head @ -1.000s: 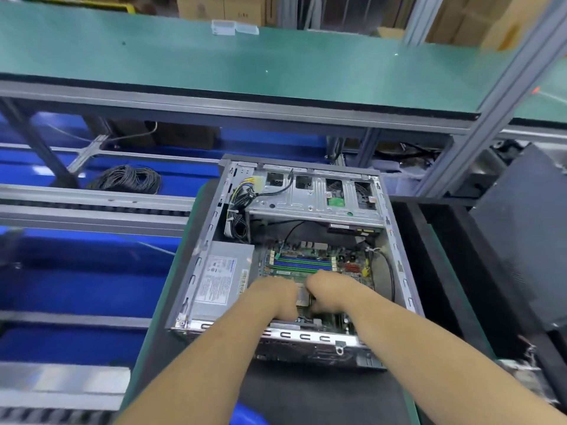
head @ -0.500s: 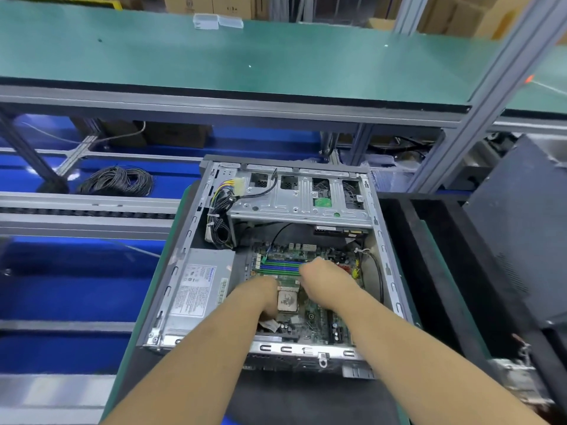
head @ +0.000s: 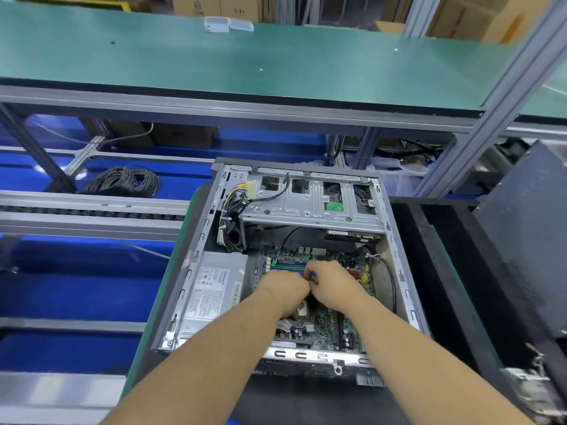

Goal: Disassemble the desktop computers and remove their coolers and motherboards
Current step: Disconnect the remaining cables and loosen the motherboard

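Memory sticks (head: 290, 266), green and blue, lie side by side across the upper part of the motherboard (head: 329, 325), just below the centre of the frame, their long axis running left to right in the picture. Both my hands meet right over their right-hand end. My left hand (head: 283, 286) comes in from the lower left, knuckles up, and my right hand (head: 333, 282) from the lower right; their fingertips touch or nearly touch just above the slots. Fingers on both are curled downward, but I cannot tell whether they pinch a stick, a latch or nothing, since the backs of the hands hide it. I judge the left hand nearer the free length of the sticks, which extends leftward from the grip toward the power supply (head: 214, 286). Below the hands the bare processor socket (head: 302, 308) shows, so the cooler looks already off. The board sits flat in the open case (head: 395, 259), centre frame.
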A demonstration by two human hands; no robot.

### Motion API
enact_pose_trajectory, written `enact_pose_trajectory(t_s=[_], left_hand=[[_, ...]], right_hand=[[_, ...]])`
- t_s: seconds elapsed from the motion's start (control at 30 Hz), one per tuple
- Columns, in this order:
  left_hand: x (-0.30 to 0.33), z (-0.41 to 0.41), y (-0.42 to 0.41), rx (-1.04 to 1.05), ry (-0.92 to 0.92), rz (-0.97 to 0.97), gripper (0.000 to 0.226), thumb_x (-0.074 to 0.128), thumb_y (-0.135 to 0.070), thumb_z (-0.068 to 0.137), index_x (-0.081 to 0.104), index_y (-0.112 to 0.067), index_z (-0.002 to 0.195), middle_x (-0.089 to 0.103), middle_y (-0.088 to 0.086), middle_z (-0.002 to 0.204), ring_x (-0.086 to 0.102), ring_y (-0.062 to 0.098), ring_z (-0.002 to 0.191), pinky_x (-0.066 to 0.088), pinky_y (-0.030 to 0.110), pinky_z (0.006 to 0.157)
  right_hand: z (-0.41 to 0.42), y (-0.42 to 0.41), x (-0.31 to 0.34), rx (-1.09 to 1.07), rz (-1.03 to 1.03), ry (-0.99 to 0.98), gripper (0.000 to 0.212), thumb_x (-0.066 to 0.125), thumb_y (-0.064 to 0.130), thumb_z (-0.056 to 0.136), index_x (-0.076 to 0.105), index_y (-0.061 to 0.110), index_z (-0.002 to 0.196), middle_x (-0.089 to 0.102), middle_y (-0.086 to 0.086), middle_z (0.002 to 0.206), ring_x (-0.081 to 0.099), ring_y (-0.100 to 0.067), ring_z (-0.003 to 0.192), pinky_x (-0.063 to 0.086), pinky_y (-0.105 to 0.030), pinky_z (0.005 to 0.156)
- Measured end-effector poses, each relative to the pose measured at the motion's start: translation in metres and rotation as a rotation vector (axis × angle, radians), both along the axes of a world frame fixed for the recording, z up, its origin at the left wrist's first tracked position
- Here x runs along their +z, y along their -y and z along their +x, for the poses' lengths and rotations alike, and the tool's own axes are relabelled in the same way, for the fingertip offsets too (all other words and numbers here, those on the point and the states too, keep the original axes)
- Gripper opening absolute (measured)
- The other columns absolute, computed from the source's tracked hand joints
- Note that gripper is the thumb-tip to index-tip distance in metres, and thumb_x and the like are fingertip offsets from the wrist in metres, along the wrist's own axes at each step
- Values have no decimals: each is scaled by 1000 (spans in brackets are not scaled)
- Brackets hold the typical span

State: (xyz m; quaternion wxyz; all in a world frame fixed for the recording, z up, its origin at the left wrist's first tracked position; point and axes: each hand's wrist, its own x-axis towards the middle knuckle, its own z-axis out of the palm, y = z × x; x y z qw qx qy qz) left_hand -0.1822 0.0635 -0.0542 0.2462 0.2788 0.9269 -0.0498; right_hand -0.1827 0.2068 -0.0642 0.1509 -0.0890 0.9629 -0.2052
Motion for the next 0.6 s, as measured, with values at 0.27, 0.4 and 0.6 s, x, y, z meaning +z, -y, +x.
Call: enact_pose_trajectory(t_s=[0.27, 0.4, 0.6], left_hand=[[1, 0, -5, -1, 5, 42, 20, 72, -18, 85, 53, -13, 87, 58, 7, 94, 54, 27, 76, 51, 40, 68], [6, -2, -4, -11, 70, 28, 28, 79, -15, 82, 60, -7, 101, 61, 10, 99, 59, 30, 84, 53, 42, 72], [10, -3, -5, -32, 81, 32, 26, 81, -13, 78, 58, -7, 88, 46, 1, 68, 52, 24, 66, 45, 36, 61]], right_hand=[[-2, -5, 1, -36, -41, 14, 4, 60, 18, 91, 63, 16, 91, 63, -2, 90, 56, -21, 77, 50, -32, 71], [-2, -7, 2, -92, -100, 53, 8, 61, 18, 91, 64, 11, 88, 60, 2, 69, 65, -24, 57, 57, -37, 62], [-1, -6, 3, -123, -129, 71, 9, 58, 16, 92, 63, 13, 85, 63, -3, 69, 68, -24, 53, 55, -32, 48]])
